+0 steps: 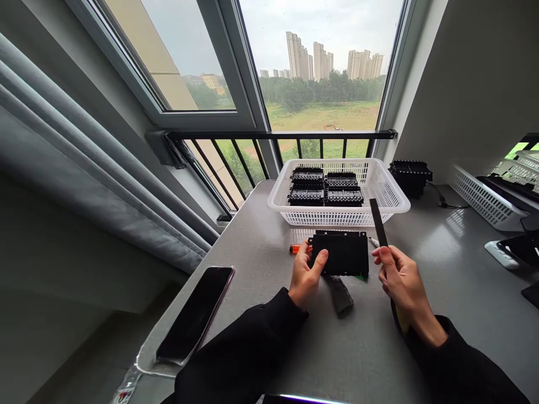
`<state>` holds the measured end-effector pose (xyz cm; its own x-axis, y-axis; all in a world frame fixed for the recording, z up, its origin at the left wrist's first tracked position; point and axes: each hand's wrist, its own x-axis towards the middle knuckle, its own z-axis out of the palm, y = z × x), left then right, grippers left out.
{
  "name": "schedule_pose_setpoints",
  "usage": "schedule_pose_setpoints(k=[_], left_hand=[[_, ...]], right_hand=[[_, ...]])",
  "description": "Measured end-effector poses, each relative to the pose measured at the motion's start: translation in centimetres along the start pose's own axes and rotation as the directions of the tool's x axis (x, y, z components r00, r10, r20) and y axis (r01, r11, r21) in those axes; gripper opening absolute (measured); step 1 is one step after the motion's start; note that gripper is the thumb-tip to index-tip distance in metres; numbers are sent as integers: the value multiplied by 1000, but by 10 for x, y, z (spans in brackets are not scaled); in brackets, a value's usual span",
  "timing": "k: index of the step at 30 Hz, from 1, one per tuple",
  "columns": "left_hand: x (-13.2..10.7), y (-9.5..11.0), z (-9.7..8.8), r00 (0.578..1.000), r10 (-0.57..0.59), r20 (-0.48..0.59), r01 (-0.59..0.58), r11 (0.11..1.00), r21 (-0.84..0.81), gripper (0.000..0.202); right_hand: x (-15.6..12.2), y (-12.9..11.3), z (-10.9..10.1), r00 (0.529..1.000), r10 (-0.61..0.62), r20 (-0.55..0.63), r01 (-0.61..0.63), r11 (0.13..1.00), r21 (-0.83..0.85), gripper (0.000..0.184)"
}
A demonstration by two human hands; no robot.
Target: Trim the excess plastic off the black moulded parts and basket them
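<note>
Head view, and both hands are busy at the grey table (261, 235). The left hand (306, 276) has closed on the left end of the black plate (343, 253), with the thumb pressed on top and the other fingers tucked out of sight beneath. The plate sits just in front of the white basket (391, 193). Its long axis runs left to right, parallel to the basket's near wall, and its broad face is up.

Over to the right hand (400, 279), whose fingers are pinched tight around the dark strip (378, 221). The strip is long and thin, and it runs from the palm up and away from the person. Its far tip leans slightly left and overlaps the basket's front wall in the picture.

A dark block (340, 294) lies below the plate between the two hands. An orange lighter (296, 248) peeks out at the plate's left. Stacked black parts (324, 188) fill the left half of the basket. A phone (196, 314) lies well off to the left, near the table edge.
</note>
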<state>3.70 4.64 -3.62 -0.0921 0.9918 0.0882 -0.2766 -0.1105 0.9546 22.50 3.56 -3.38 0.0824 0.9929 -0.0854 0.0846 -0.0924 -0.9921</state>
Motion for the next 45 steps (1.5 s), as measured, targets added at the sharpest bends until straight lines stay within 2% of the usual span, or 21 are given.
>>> schedule_pose_setpoints(k=[3,5,8,11,16,19,21,27,33,38,41,45], left_hand=[[-2,4,1,998,63,4,-63,997,50,36],[-5,6,1,996,88,17,-89,994,60,34],[-7,6,2,994,102,38,-104,992,69,35],[-8,4,0,993,93,69,-97,993,59,35],[-9,-3,-5,988,59,142,-52,997,-48,37],[-10,-4,-5,986,46,161,-26,992,-123,36],[-11,-2,-3,988,32,154,-14,993,-114,36],[-13,5,4,995,-12,97,19,997,-77,41],[-11,4,3,999,22,27,-21,1000,-23,46],[-7,7,1,998,46,-38,-46,999,17,49],[-6,7,1,998,34,-60,-34,999,0,45],[-4,4,0,997,44,-70,-45,999,-23,45]], right_hand=[[-3,-2,-5,995,-67,-80,68,998,5,51],[-6,-5,-9,989,-133,-57,130,990,-58,50],[-9,-8,-16,973,-227,28,227,937,-266,48],[-8,-8,-21,962,-243,125,273,862,-428,47],[-2,-3,-21,902,-236,361,407,744,-530,48],[-2,-2,-18,873,-226,432,459,679,-573,47],[-2,-2,-15,865,-216,453,471,661,-584,47],[-2,3,-12,864,-232,447,481,643,-596,48],[0,6,-12,862,-251,440,494,608,-621,49],[-1,2,-20,864,-270,424,497,591,-635,46],[-1,-1,-27,880,-300,368,474,582,-661,46],[2,1,-32,883,-311,352,470,565,-678,47]])
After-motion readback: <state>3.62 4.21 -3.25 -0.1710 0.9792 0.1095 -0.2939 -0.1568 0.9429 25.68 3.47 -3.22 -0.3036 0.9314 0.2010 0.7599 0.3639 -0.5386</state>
